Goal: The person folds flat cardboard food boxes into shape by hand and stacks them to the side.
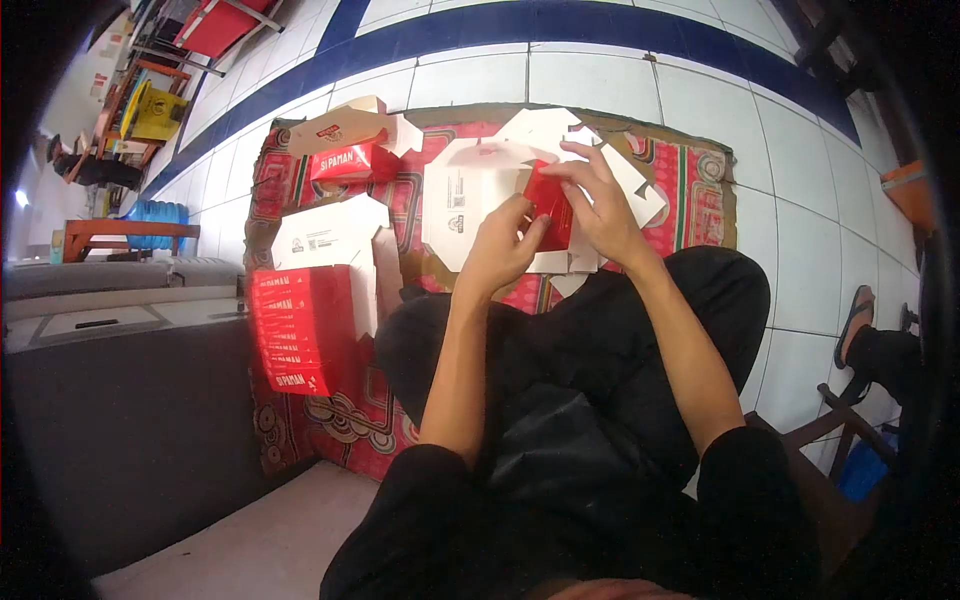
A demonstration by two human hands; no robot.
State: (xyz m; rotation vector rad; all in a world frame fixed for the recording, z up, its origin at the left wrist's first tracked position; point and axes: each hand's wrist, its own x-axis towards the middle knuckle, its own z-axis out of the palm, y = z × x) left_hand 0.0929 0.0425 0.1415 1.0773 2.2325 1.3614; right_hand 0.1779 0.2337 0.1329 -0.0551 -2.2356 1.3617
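A partly folded red carton (553,205) stands between my hands, above flat white box blanks. My left hand (505,243) is closed on its left side, thumb pointing up along the red face. At the upper edge, my right hand (597,200) pinches the card, its index finger bent over the top. Below and left of the carton lies a white printed blank (455,205). More white blanks (635,190) spread out to the right and behind. The carton's inside and far side are mostly hidden by my fingers.
A stack of red boxes (300,330) rises at left, beside white flat blanks (335,235). One folded red box (352,163) sits behind them. Everything rests on a red patterned mat (700,205) over white tiles. A grey cabinet (130,390) borders the left; another person's foot (855,325) shows at right.
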